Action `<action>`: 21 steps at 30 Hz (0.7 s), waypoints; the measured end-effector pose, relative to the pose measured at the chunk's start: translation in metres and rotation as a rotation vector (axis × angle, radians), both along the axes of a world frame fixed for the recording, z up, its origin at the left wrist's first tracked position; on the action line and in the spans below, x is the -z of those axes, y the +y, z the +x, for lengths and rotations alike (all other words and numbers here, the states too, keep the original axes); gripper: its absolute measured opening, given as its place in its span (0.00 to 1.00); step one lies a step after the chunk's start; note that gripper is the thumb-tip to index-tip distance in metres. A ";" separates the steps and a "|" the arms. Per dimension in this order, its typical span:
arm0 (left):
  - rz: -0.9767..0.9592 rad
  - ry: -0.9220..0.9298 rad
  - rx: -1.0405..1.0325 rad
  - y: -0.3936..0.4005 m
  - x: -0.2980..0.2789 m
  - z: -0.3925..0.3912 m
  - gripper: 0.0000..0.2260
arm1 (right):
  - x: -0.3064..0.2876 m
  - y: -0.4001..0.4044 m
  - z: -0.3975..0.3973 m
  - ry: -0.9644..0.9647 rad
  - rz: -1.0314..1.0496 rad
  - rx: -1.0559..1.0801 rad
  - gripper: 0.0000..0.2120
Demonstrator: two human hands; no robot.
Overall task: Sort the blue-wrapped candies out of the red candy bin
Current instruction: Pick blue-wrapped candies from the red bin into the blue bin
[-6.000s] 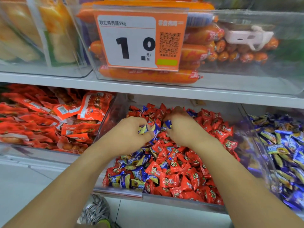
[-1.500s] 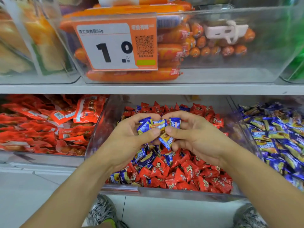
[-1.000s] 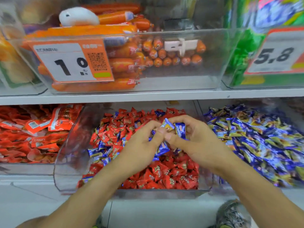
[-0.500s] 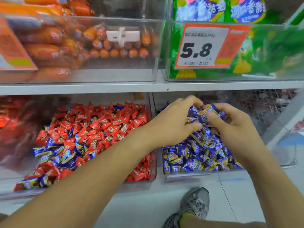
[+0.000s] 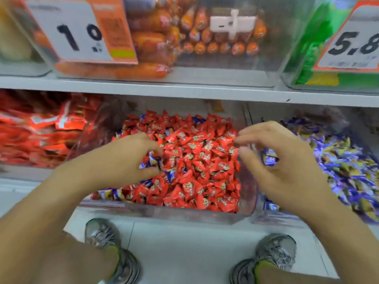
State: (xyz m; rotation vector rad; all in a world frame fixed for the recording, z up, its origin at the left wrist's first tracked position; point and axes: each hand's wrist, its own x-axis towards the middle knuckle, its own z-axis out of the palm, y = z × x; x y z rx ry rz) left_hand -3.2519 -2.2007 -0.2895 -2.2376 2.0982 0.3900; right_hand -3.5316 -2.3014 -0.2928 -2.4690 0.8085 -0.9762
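- While the left hand (image 5: 123, 158) digs at the left side of the red candy bin (image 5: 184, 214), its fingers curl round a blue-wrapped candy (image 5: 152, 160), prob. to lift it out.
- Right hand (image 5: 285, 167) hovers above the divider btw red bin & blue candy bin (image 5: 338, 167), fingers loosely bent, holding nothing; looks free for the next grab.
- More blue strays lie along the bin's front-left & back edge.
- Motion blur: wrapper print unreadable; can't tell what's buried under the red pile.
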 end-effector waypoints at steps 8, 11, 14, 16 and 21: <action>0.385 0.025 -0.106 0.012 0.035 0.050 0.45 | 0.022 0.027 0.119 0.182 0.028 -0.320 0.08; 0.331 0.102 -0.113 0.008 0.043 0.054 0.39 | 0.035 0.023 0.148 0.414 0.026 -0.321 0.14; 0.184 0.181 -0.089 0.009 0.049 0.055 0.29 | 0.045 0.018 0.166 0.683 0.053 -0.335 0.25; 0.134 0.209 -0.087 0.009 0.050 0.054 0.26 | 0.049 0.015 0.174 0.769 0.062 -0.339 0.28; 0.022 0.198 -0.083 0.008 0.052 0.046 0.17 | 0.048 0.013 0.178 0.784 0.086 -0.365 0.17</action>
